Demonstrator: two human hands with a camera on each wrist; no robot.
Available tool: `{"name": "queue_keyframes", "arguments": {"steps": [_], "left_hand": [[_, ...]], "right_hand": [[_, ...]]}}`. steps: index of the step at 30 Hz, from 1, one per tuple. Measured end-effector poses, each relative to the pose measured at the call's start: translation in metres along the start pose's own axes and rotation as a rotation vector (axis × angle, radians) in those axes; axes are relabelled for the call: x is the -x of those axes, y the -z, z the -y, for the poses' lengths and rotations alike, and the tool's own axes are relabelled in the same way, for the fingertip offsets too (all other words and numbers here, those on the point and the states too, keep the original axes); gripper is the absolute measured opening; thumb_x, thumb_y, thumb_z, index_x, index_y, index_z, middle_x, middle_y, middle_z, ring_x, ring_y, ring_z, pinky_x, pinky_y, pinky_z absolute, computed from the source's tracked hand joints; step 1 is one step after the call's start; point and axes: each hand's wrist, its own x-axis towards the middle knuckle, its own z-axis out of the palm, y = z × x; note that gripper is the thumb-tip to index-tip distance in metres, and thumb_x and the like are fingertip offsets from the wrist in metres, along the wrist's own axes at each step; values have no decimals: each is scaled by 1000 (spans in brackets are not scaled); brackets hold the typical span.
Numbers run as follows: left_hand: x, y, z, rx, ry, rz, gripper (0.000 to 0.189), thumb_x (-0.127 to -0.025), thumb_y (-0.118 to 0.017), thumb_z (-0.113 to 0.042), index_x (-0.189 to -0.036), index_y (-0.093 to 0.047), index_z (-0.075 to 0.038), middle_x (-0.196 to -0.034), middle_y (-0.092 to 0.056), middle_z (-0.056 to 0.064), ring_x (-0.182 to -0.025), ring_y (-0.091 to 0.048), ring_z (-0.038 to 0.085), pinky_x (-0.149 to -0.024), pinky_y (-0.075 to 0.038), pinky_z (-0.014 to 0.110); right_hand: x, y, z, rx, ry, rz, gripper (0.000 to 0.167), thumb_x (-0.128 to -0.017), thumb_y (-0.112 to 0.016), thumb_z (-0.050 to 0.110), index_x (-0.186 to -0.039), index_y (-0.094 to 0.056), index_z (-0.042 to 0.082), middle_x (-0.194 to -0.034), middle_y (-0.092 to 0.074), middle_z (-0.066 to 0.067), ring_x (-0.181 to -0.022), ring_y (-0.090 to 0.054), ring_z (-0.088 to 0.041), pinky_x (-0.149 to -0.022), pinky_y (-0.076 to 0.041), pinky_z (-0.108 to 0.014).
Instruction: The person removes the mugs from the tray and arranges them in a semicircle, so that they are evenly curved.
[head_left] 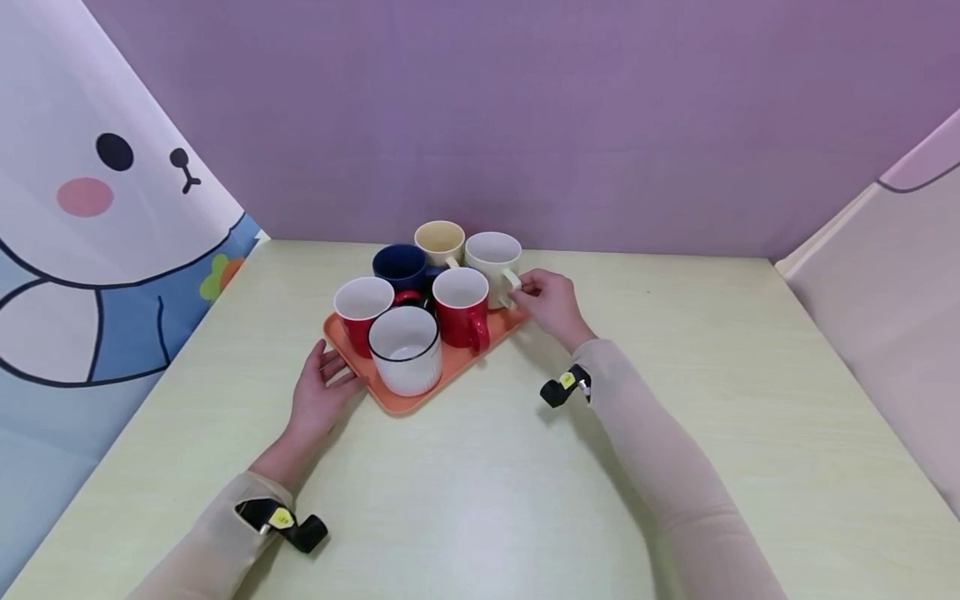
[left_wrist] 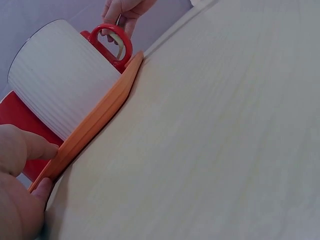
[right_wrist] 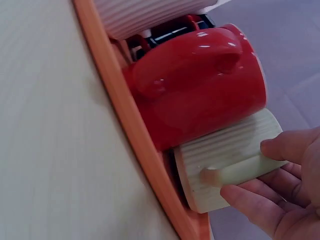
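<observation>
Pale table [head_left: 487, 500]; purple wall [head_left: 525, 108] behind, cartoon-print panel [head_left: 60, 142] to L. Orange tray [head_left: 393, 407] set on table's far half, crowded w/ mugs [head_left: 407, 367]. Pale ribbed mug [right_wrist: 227, 152] at tray's R end; its handle [right_wrist: 242, 171] is pinched btwn thumb & fingers of R hand [head_left: 555, 304]. Tray's near-L edge is touched by L hand [head_left: 318, 392], fingers loosely extended.

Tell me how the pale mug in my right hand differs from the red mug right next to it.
The pale mug has a ribbed outside, while the red mug is smooth and shiny. Your right hand pinches the pale mug by its handle; neither of your hands touches the red mug. The pale mug is farther back than the red mug. Both have a handle and a light inside.
</observation>
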Motion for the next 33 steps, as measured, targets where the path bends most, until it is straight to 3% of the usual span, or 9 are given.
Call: {"name": "queue_keyframes", "arguments": {"steps": [16, 33], "left_hand": [[1, 1, -3, -60, 16, 11, 95, -95, -64, -1, -160, 5, -11, -156, -28, 21, -139, -39, 36, -107, -42, 39], [0, -1, 0, -35, 3, 1, 95, -94, -64, 3, -160, 4, -10, -155, -28, 23, -138, -39, 36, -105, -43, 34]], "right_hand": [[4, 18, -2, 4, 4, -12, 16, -87, -72, 1, -100, -70, -8, -90, -71, -20, -78, -64, -26, -62, -55, -17], [23, 64, -5, -123, -40, -80, 20, -89, -70, 1, -105, -69, -10, -89, -70, -15, -71, -63, -5, -65, -59, -18]]}}
